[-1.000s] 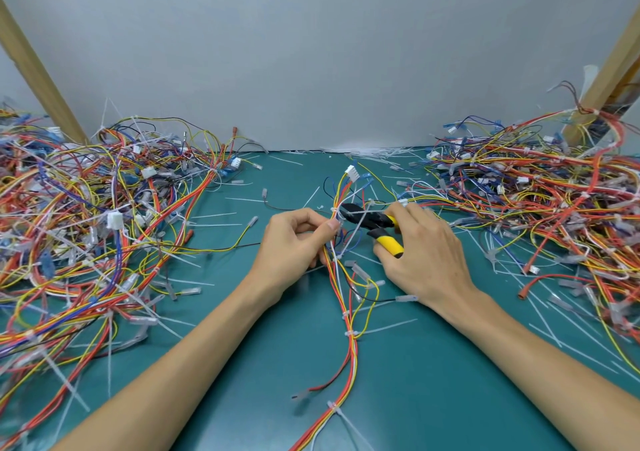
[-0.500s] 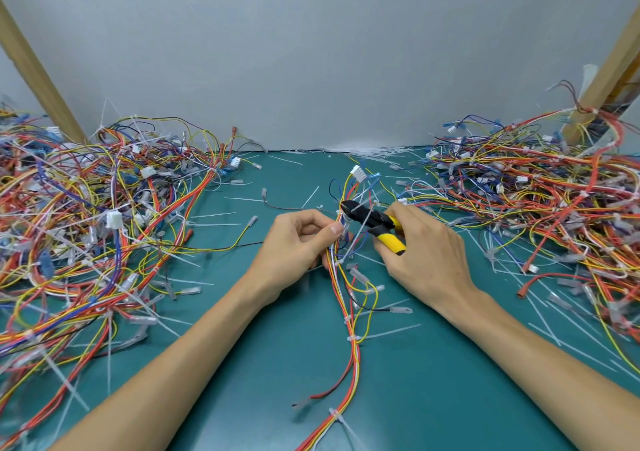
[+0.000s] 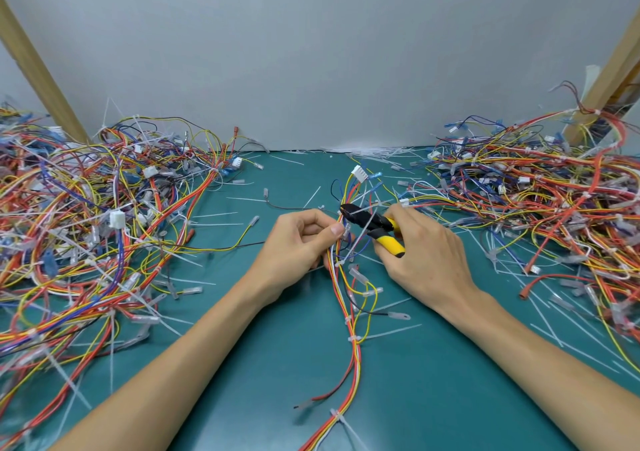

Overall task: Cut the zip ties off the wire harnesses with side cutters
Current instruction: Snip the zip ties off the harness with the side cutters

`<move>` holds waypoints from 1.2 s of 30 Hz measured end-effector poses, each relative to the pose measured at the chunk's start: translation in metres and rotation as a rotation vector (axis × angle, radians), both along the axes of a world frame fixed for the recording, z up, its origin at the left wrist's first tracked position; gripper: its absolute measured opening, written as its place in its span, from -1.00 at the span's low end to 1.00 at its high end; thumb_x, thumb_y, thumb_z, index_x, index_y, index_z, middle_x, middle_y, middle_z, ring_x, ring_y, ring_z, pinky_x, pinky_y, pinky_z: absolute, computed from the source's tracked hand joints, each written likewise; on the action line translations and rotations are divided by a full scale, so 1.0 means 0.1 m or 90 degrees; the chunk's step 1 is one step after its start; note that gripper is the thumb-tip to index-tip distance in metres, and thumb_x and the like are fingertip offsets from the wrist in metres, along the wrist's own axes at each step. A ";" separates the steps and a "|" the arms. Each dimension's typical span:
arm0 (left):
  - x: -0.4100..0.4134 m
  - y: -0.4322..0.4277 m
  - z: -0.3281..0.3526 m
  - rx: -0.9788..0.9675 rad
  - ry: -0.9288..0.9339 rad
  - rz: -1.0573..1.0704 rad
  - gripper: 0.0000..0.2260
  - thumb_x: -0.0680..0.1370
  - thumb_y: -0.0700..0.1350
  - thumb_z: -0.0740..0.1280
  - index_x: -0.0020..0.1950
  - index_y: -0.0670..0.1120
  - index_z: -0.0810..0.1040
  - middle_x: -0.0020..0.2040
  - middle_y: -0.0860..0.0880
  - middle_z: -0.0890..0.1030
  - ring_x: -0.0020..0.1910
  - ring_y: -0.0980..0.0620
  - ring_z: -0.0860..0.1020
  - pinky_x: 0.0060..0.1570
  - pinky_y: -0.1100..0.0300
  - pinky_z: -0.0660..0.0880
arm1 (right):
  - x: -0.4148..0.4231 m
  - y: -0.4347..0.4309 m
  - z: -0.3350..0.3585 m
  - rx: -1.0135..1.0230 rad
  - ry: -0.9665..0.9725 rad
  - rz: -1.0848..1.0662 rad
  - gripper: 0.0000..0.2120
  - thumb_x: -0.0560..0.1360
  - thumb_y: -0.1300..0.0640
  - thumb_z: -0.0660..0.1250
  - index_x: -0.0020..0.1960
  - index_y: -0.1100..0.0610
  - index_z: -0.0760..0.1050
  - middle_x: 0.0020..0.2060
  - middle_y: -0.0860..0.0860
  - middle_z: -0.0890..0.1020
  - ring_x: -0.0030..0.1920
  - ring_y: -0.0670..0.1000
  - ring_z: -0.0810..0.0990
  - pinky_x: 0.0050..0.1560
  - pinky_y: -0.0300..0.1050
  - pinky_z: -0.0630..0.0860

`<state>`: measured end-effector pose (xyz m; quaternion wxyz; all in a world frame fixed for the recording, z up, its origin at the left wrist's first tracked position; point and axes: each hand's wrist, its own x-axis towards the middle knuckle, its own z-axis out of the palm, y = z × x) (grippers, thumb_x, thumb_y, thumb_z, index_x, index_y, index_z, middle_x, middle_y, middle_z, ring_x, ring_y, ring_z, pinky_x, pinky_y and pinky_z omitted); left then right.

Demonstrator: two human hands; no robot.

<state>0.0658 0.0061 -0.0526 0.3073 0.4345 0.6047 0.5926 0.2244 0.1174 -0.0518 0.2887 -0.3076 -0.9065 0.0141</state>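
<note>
Harness [image 3: 355, 360] shifted slightly — left hand [image 3: 298, 242] pinches it, right hand [image 3: 426, 253] grips cutters [image 3: 379, 224] (just beside).

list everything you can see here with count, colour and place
mat: one, teal, tabletop
wall: one, grey, behind
wooden posts: two, tan, far left and far right
left harness pile: one, mixed colours, mat's left
right harness pile: one, mixed colours, mat's right
middle harness: one, red, yellow, orange and white wires, centre of the mat
white connector: one, white, harness's far end
attached zip ties: several, white, along the middle harness
side cutters: one, black head and yellow handles, at the harness
cut zip ties: many, white, scattered on the mat
left hand: one, pinches the middle harness
right hand: one, grips the side cutters
</note>
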 end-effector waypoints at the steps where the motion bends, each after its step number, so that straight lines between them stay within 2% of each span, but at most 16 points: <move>1: 0.00 0.00 0.00 -0.001 0.001 -0.004 -0.87 0.58 -0.20 0.34 -0.09 -0.27 0.56 -0.44 0.06 0.54 -0.53 0.14 0.44 -0.51 0.37 0.31 | 0.00 -0.01 0.00 -0.006 0.005 -0.003 -0.78 0.41 0.01 0.43 -0.08 0.04 0.42 -0.30 -0.09 0.44 -0.24 0.18 0.52 -0.32 -0.11 0.23; 4: 0.00 -0.01 0.01 -0.001 -0.002 -0.010 -0.87 0.58 -0.20 0.33 -0.08 -0.27 0.56 -0.43 0.06 0.54 -0.53 0.14 0.44 -0.50 0.37 0.31 | 0.01 -0.01 -0.01 -0.010 0.014 -0.004 -0.78 0.40 0.01 0.43 -0.10 0.03 0.42 -0.33 -0.11 0.41 -0.27 0.18 0.51 -0.34 -0.12 0.22; 7: 0.00 -0.01 0.01 0.003 -0.001 -0.001 -0.88 0.58 -0.20 0.33 -0.10 -0.24 0.56 -0.44 0.05 0.52 -0.53 0.15 0.43 -0.50 0.36 0.31 | 0.00 0.00 -0.02 -0.001 0.004 0.008 -0.74 0.38 0.03 0.43 0.00 0.08 0.47 -0.20 -0.01 0.54 -0.17 0.16 0.51 -0.25 -0.13 0.26; 11: -0.02 -0.01 0.01 0.005 0.005 -0.003 -0.88 0.59 -0.21 0.32 -0.13 -0.20 0.56 -0.44 0.05 0.51 -0.52 0.15 0.40 -0.50 0.36 0.31 | -0.01 0.02 -0.03 0.005 -0.008 0.017 -0.69 0.38 0.04 0.44 0.05 0.12 0.49 -0.10 0.03 0.59 -0.10 0.16 0.52 -0.18 -0.12 0.26; 17: -0.02 -0.01 0.00 0.010 0.010 -0.028 -0.89 0.60 -0.23 0.29 -0.11 -0.22 0.53 -0.45 0.09 0.52 -0.54 0.18 0.39 -0.51 0.37 0.29 | -0.01 0.03 -0.03 0.002 -0.021 0.031 -0.65 0.40 0.04 0.44 0.11 0.15 0.49 -0.06 0.05 0.58 -0.04 0.16 0.50 -0.04 0.02 0.41; 23: -0.01 -0.01 0.00 0.019 0.012 -0.033 -0.89 0.60 -0.26 0.28 -0.13 -0.21 0.50 -0.45 0.11 0.52 -0.55 0.19 0.38 -0.51 0.38 0.29 | 0.00 0.02 -0.03 -0.001 -0.015 0.043 -0.75 0.40 0.04 0.42 0.01 0.09 0.47 -0.18 -0.01 0.55 -0.15 0.16 0.51 -0.25 -0.10 0.27; 27: 0.00 -0.01 0.00 0.021 0.008 -0.034 -0.88 0.60 -0.26 0.29 -0.14 -0.20 0.50 -0.45 0.10 0.53 -0.54 0.18 0.39 -0.51 0.38 0.29 | 0.01 0.02 -0.02 0.001 -0.012 0.037 -0.79 0.38 0.05 0.41 -0.03 0.08 0.47 -0.25 -0.02 0.53 -0.21 0.16 0.51 -0.33 -0.09 0.28; 32: 0.00 -0.01 0.00 0.023 0.015 -0.032 -0.89 0.60 -0.25 0.29 -0.13 -0.21 0.51 -0.44 0.10 0.54 -0.54 0.18 0.40 -0.51 0.38 0.30 | 0.00 0.01 -0.01 -0.021 0.006 0.027 -0.74 0.37 0.03 0.43 -0.20 0.02 0.33 -0.39 -0.07 0.39 -0.34 0.14 0.39 -0.38 -0.09 0.26; 36: 0.01 -0.02 0.01 0.031 0.009 -0.027 -0.89 0.59 -0.24 0.31 -0.13 -0.21 0.51 -0.43 0.10 0.55 -0.55 0.18 0.41 -0.51 0.39 0.32 | 0.02 0.02 -0.02 -0.023 0.020 0.015 -0.73 0.37 -0.02 0.42 -0.25 0.06 0.34 -0.42 -0.03 0.40 -0.39 0.12 0.34 -0.38 -0.10 0.24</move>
